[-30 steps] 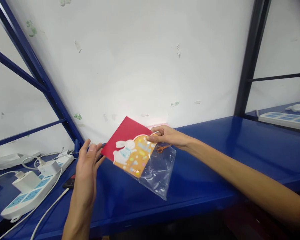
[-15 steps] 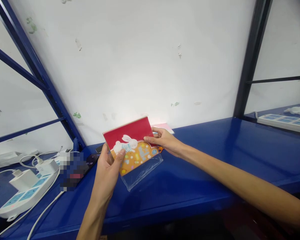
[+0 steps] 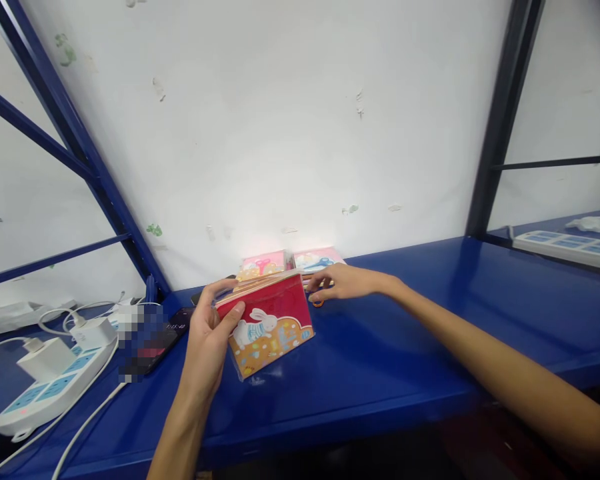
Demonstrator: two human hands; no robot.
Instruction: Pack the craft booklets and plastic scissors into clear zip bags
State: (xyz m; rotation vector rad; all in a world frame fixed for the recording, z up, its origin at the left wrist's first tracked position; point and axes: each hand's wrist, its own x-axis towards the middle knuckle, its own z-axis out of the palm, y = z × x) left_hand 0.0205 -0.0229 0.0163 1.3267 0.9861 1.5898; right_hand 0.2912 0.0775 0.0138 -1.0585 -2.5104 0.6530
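Observation:
My left hand (image 3: 209,337) is shut on a red and orange card packet (image 3: 267,330) printed with a white rabbit, its clear plastic bag folded tight around it. My right hand (image 3: 343,281) lies apart from the packet, holding nothing visible. Its fingertips are close to orange-handled scissors (image 3: 318,302), mostly hidden beneath them. Two pink printed packets (image 3: 263,265) stand at the back of the shelf, just behind the held packet and by my right fingers.
A blue metal shelf (image 3: 405,333) runs along a white wall, with dark uprights at both sides. To the left lie a phone (image 3: 167,340), partly blurred out, a white power strip (image 3: 55,393), a charger (image 3: 45,359), and cables. Another power strip (image 3: 563,248) sits far right.
My right hand has let go of the packet and moved to the right. The clear bag no longer hangs loose below the packet. The pink packets have come into view behind it.

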